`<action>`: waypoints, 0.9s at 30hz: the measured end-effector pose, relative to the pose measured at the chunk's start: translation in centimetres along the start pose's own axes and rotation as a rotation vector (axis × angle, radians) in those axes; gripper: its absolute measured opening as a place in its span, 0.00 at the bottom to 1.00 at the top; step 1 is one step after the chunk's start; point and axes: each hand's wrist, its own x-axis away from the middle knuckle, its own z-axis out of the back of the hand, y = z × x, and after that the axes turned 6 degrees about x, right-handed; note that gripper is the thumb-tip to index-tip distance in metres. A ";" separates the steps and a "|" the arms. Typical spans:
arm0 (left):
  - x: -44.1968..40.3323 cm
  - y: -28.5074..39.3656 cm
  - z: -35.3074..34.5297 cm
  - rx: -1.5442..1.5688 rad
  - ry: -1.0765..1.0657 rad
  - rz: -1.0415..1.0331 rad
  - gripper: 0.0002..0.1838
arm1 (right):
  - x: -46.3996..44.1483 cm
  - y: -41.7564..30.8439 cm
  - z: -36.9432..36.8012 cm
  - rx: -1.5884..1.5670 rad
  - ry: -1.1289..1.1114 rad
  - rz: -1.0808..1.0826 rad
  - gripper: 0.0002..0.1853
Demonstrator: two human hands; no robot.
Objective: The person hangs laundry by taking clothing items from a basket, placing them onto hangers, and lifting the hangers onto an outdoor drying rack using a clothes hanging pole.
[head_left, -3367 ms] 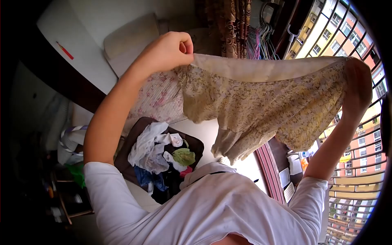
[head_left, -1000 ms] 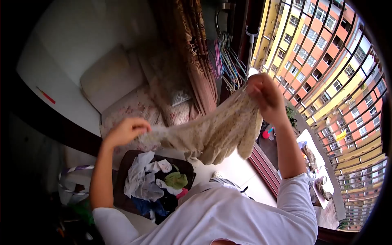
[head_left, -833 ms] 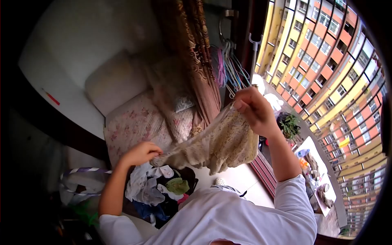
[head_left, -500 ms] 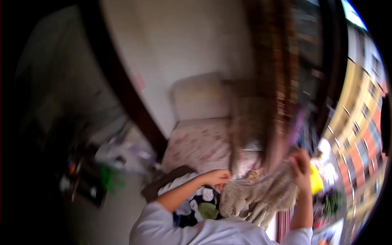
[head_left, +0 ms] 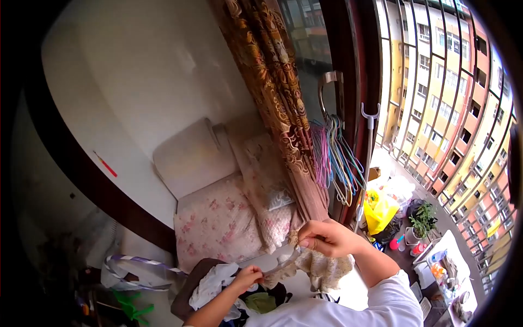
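– What's on the left?
– Heaped clothes [head_left: 211, 284], near; then the left hand [head_left: 248, 278], pinching one end of the patterned cloth [head_left: 326, 268]
– And right of that?
– The right hand [head_left: 329, 238] pinches its other end, a yellow bag [head_left: 379, 213] farther right

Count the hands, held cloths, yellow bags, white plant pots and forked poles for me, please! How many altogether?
Hands: 2 (left hand, right hand)
Held cloth: 1
Yellow bag: 1
White plant pot: 1
Forked pole: 1
Total: 6
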 end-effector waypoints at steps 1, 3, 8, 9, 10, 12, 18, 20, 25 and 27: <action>-0.2 -0.3 -0.3 -0.072 0.059 -0.063 0.07 | 0.0 -0.2 0.0 -0.007 -0.046 0.025 0.02; -1.4 -1.2 -0.4 -0.364 0.258 -0.247 0.06 | -0.3 -0.2 -0.4 0.005 -0.088 0.148 0.04; -4.0 -1.9 0.5 -0.633 0.603 -0.590 0.05 | -0.1 -0.5 -1.2 -0.025 -0.326 0.193 0.04; -2.9 0.4 -0.6 -0.102 0.506 -0.386 0.05 | -0.1 -0.4 -1.0 -0.011 -0.390 0.210 0.04; -2.2 1.6 -0.9 0.420 0.384 -0.168 0.06 | -0.1 -0.2 -0.7 -0.013 -0.401 0.210 0.04; -1.5 2.9 0.4 0.749 0.180 -0.221 0.12 | 0.2 0.8 0.4 0.001 -0.552 0.116 0.04; 6.7 10.6 -8.1 0.706 0.119 -0.520 0.10 | -0.5 8.3 6.2 0.227 -0.597 -0.148 0.10; 7.2 10.7 -9.9 0.522 0.121 -0.573 0.09 | -2.4 12.0 8.3 0.493 -0.043 -0.398 0.08; 7.6 10.3 -12.4 0.452 0.073 -0.557 0.05 | -8.5 20.8 11.9 1.199 0.502 -0.654 0.15; 7.7 9.6 -12.7 0.404 0.055 -0.580 0.06 | -9.8 21.4 12.2 1.300 0.379 -0.881 0.14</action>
